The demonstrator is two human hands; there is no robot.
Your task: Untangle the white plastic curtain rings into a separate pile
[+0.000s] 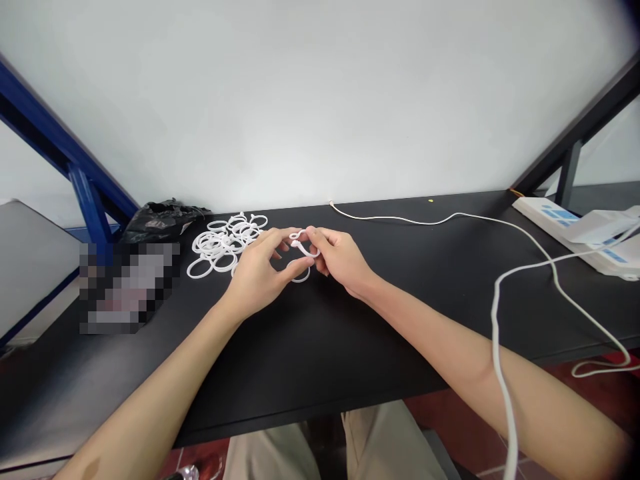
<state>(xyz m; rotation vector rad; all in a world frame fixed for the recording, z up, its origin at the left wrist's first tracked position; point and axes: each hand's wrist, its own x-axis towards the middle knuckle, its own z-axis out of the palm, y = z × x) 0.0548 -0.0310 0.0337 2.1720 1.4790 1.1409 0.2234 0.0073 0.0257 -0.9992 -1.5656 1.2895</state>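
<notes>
A white plastic curtain ring (306, 249) is held up between my hands, its ball end and small looped end apart. My right hand (340, 257) pinches it between thumb and fingers. From the other side, my left hand (261, 270) curves round it, index fingertip by the looped end and thumb at its lower edge; exactly where these fingers touch is partly hidden. Below the hands another white ring (300, 281) lies on the black table (320, 360). Just left of my left hand is a loose pile of similar white rings (220, 243).
A crumpled black plastic bag (160, 219) and a pixelated patch (130, 290) are at the left. A white cable (500, 293) loops across the right side, over my right forearm. White-and-blue boxes (575, 230) stand far right. A pale wall (320, 100) rises behind the table.
</notes>
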